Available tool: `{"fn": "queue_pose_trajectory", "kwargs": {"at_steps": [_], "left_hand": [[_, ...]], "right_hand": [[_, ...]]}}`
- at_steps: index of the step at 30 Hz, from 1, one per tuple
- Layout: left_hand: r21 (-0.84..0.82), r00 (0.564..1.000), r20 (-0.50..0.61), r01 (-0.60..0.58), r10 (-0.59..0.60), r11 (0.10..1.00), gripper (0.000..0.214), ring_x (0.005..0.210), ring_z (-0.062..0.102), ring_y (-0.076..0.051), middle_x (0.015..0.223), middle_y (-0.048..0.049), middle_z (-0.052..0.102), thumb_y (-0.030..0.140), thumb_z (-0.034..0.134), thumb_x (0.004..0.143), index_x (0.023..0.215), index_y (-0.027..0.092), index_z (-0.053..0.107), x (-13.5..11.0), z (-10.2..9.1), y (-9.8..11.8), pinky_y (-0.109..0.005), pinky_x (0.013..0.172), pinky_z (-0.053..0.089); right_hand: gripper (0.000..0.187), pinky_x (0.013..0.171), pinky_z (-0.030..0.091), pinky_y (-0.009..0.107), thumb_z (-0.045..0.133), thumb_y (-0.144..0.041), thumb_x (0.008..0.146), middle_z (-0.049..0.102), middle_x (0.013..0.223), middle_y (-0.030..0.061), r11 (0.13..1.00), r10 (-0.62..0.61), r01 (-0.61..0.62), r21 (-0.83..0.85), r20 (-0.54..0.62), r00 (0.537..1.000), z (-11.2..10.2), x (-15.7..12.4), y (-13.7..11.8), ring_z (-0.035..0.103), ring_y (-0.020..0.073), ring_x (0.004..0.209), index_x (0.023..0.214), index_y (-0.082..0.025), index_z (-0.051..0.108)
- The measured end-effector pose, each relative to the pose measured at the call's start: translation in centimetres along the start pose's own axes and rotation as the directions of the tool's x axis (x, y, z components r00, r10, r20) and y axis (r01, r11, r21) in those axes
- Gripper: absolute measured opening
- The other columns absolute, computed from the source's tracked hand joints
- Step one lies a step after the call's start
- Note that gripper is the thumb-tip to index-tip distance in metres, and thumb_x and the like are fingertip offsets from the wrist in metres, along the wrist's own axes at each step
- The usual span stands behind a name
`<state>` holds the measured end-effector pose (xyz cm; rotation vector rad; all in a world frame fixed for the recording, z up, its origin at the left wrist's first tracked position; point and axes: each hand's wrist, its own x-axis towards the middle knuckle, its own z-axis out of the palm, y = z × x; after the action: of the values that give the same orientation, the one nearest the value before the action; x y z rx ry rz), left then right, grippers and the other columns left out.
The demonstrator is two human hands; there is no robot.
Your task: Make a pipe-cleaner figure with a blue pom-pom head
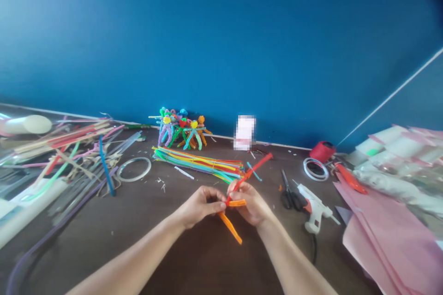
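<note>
My left hand [204, 203] pinches orange pipe cleaners [231, 228] where they meet a red one. Close beside it, my right hand [249, 203] is closed on the red pipe cleaner [254, 168], which slants up and to the right. One orange end sticks out across the right fingers and another hangs down between the wrists. The joint itself is mostly covered by my fingertips. Just beyond my hands lies a bundle of coloured pipe cleaners [197, 160]. Behind it stand several small pipe cleaner figures [183, 129] against the blue wall.
Scissors [290, 193] and a white glue gun [315, 207] lie to the right, near pink sheets [384, 239] and plastic packets [398, 166]. A red spool [321, 151] and wire coil [315, 169] sit behind. Loose pipe cleaners [83, 156] and another ring [134, 169] are on the left.
</note>
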<state>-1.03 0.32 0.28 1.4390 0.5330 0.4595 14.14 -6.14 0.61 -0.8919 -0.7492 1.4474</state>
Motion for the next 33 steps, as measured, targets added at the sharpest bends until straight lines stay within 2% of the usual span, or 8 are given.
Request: {"fn": "queue_pose_trajectory", "kwargs": {"at_steps": [3,8,12,17,20,23,29,33], "left_hand": [[-0.149,0.997,-0.01,0.072,-0.074,0.986,0.024,0.047,0.043,-0.006,0.054,-0.0004,0.057,0.032,0.069,0.061,0.07,0.011,0.062,0.1,0.4,-0.4,-0.019,0.046,0.03],[-0.202,0.995,-0.054,0.07,-0.083,0.977,0.024,0.044,0.04,-0.005,0.048,0.0011,0.053,0.033,0.069,0.061,0.065,0.01,0.062,0.3,0.6,-0.5,-0.019,0.044,0.027],[-0.236,0.985,-0.168,-0.005,-0.036,0.972,0.024,0.045,0.039,-0.005,0.051,0.002,0.054,0.034,0.068,0.062,0.063,0.011,0.061,0.8,0.5,-0.6,-0.019,0.045,0.028],[-0.256,0.943,-0.332,-0.067,-0.022,0.964,0.025,0.044,0.037,-0.004,0.049,0.0039,0.051,0.035,0.068,0.062,0.066,0.012,0.06,1.4,0.4,-1.2,-0.018,0.045,0.028],[-0.235,0.911,-0.411,-0.072,-0.032,0.969,0.028,0.042,0.035,-0.004,0.047,0.0049,0.048,0.038,0.067,0.062,0.068,0.011,0.061,1.7,0.3,-1.5,-0.018,0.043,0.026],[-0.217,0.894,-0.443,-0.039,-0.063,0.975,0.031,0.041,0.035,-0.004,0.047,0.0046,0.048,0.041,0.067,0.06,0.07,0.011,0.061,1.7,0.4,-1.4,-0.018,0.042,0.025],[-0.148,0.924,-0.376,0.016,-0.071,0.989,0.035,0.044,0.039,-0.006,0.052,0.001,0.055,0.043,0.067,0.058,0.071,0.01,0.064,1.6,1.1,-0.9,-0.019,0.043,0.028],[-0.153,0.929,-0.348,0.078,-0.128,0.985,0.035,0.044,0.039,-0.006,0.054,0.0003,0.056,0.043,0.068,0.056,0.068,0.011,0.064,2.2,1.1,-0.5,-0.019,0.043,0.028]], "right_hand": [[0.015,0.048,0.037,0.019,0.071,-0.021,0.057,0.053,0.057,-0.0041,1.0,-0.015,0.015,0.007,-0.025,1.0,0.1,0.1,0.2,0.049,0.0074,0.05,0.067,-0.017,0.06],[0.02,0.046,0.036,0.019,0.073,-0.026,0.055,0.052,0.056,-0.0038,0.999,-0.022,0.019,-0.035,-0.086,0.996,-0.1,0.4,0.5,0.047,0.0078,0.049,0.064,-0.016,0.058],[0.022,0.045,0.036,0.021,0.071,-0.03,0.057,0.052,0.056,-0.0045,0.99,-0.132,0.121,-0.073,-0.162,0.978,0.0,0.6,0.9,0.043,0.0067,0.044,0.064,-0.017,0.055],[0.015,0.046,0.035,0.021,0.065,-0.029,0.065,0.049,0.049,-0.0048,0.931,-0.278,0.191,-0.312,-0.266,0.923,0.8,1.0,1.6,0.044,0.008,0.045,0.066,-0.017,0.056],[0.013,0.045,0.035,0.021,0.061,-0.028,0.069,0.049,0.052,-0.0038,0.845,-0.369,0.207,-0.493,-0.259,0.893,1.3,1.1,1.9,0.043,0.0085,0.046,0.066,-0.017,0.056],[0.012,0.044,0.036,0.021,0.055,-0.027,0.074,0.049,0.052,-0.0033,0.723,-0.423,0.208,-0.659,-0.184,0.887,1.4,0.8,1.7,0.044,0.0094,0.045,0.069,-0.017,0.055],[0.01,0.059,0.043,0.024,0.048,-0.02,0.079,0.059,0.069,0.002,0.354,-0.488,0.35,-0.867,0.148,0.86,-0.3,-0.5,0.3,0.054,0.0135,0.063,0.076,-0.018,0.057],[0.01,0.063,0.045,0.024,0.05,-0.019,0.077,0.062,0.077,0.0035,0.271,-0.466,0.367,-0.89,0.212,0.859,-1.1,-1.0,-0.1,0.058,0.0147,0.068,0.084,-0.019,0.058]]}}
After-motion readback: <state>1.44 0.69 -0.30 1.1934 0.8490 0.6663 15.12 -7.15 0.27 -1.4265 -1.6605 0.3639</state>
